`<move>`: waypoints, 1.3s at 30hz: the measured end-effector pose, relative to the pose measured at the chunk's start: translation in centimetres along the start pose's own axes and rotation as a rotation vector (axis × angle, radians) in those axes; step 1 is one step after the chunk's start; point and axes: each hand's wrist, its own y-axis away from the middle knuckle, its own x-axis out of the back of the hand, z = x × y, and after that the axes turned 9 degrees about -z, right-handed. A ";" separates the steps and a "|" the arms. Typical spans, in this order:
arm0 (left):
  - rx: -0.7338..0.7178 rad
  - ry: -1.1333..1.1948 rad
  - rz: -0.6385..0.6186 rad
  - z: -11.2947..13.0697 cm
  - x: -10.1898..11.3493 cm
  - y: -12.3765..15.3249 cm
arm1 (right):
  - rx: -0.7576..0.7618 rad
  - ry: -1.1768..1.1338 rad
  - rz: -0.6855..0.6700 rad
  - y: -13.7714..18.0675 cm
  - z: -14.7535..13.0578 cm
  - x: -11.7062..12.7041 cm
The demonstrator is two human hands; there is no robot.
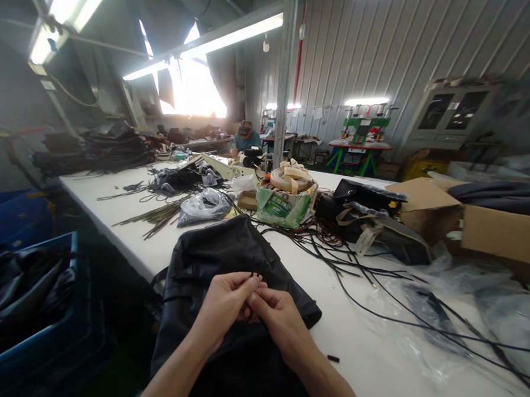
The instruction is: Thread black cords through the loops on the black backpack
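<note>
A black bag (227, 250) of smooth, leather-like material lies on the table in front of me, its lower part running towards my body. Over its middle, my left hand (231, 297) and my right hand (270, 311) meet with their fingertips touching. Both are closed in a pinch on what looks like a thin black cord, of which only a short dark piece shows at the fingertips. The fingers hide the rest of it. To the right of my right forearm, a small black tube-like piece (333, 358) lies on the white table (351, 327).
Long black cords (354, 268) trail across the right side, near clear plastic bags (435, 332) and a cardboard box (503, 234). A green carton (285, 205) holds rolled tape. Blue crates (72, 271) stand at left. Another person (247, 139) sits farther back.
</note>
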 end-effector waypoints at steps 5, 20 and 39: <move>-0.150 -0.007 0.103 1.1 0.2 0.2 | 0.082 0.594 0.114 1.6 0.7 0.4; -0.337 0.213 0.347 3.0 -0.1 -0.2 | 0.392 1.377 -0.169 5.9 8.3 2.2; -0.191 0.402 0.253 0.2 -2.1 1.4 | -0.050 1.038 0.358 13.4 3.7 9.0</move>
